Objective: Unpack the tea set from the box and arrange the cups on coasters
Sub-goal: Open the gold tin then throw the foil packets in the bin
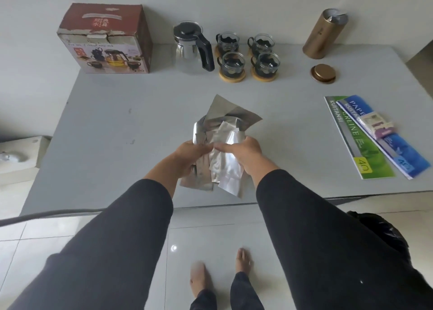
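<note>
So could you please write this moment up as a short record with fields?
box: back left of table, closed
teapot: right of box, lid on
cups: four, each on a coaster
tin: back right, open; its lid lies in front
left hand: grips foil packets
right hand: grips same packets
booklets: at right edge

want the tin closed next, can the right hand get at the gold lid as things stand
Probably not yet: the right hand grips the silver foil packets together with the left hand. The path to the gold lid looks free once it lets go.
</note>
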### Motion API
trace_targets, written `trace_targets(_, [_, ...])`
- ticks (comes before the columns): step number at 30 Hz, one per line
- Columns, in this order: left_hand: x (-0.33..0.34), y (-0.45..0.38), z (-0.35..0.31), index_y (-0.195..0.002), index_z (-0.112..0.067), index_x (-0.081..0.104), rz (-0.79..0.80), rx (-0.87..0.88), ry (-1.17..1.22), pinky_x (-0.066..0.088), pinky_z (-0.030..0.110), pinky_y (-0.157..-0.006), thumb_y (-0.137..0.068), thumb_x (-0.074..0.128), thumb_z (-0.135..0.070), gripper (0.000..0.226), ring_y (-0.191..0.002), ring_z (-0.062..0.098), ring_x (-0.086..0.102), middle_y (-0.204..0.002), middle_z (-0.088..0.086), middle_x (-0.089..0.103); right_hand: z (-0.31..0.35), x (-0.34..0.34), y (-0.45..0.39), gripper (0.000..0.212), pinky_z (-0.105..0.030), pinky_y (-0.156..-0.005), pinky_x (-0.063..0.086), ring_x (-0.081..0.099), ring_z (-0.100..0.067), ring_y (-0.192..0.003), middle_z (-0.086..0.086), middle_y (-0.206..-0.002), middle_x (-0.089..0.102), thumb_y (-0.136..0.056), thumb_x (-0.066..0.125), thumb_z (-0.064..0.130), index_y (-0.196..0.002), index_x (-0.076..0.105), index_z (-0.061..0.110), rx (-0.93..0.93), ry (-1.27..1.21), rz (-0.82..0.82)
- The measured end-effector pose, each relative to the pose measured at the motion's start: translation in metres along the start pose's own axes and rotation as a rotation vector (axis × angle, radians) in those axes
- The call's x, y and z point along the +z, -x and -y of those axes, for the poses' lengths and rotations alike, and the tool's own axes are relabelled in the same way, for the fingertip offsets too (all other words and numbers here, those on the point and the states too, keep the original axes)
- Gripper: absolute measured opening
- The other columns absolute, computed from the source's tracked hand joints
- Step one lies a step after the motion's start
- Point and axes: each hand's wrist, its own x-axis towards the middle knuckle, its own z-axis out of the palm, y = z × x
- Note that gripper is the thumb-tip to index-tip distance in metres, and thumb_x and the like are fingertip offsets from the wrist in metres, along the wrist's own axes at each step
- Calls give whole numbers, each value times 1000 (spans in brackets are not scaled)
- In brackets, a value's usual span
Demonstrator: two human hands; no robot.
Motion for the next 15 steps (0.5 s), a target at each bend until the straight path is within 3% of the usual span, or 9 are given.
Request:
trace_targets(4, [38, 11, -23, -98, -14, 62, 51, 48, -60, 49, 31, -65, -91, 63, -21, 10, -70, 18, 59, -77, 1, 60, -1, -40, 12, 91, -29, -86, 43, 51, -26, -121, -9, -133, 52, -68, 82, 40, -137, 37, 4, 25, -131, -52])
trace_targets(8, [76, 20, -41, -97, -14, 62, 18, 135, -162, 51, 32, -64, -87, 66, -35, 23, -73, 22, 62, -79, 1, 62, -11, -81, 20, 86, -32, -91, 44, 52, -26, -121, -8, -135, 50, -71, 81, 34, -138, 37, 3, 42, -230, -133])
trace_targets(11, [81, 21, -38, -79, -13, 62, -284, 237, -440, 45, 29, -64, -92, 48, -53, 45, -74, 23, 60, -74, 3, 62, -22, -108, 22, 77, -29, -87, 43, 54, -24, -114, -8, -129, 54, -73, 81, 28, -133, 41, 3, 36, -316, -156])
trace_targets(13, [69, 20, -19, -105, -9, 64, -566, 144, -708, 45, 39, -84, -94, 42, -53, 51, -104, 32, 56, -104, 13, 64, -30, -118, 22, 78, -29, -89, 42, 53, -26, -117, -9, -130, 53, -74, 80, 26, -135, 40, 2, 34, -356, -138])
trace_targets(15, [62, 25, 6, -136, -13, 45, -674, -66, -841, 36, 42, -101, -89, 54, -50, 60, -128, 31, 39, -135, 15, 47, -39, -120, 23, 82, -30, -92, 41, 51, -27, -121, -10, -133, 51, -73, 81, 26, -138, 37, 2, 37, -374, -98])
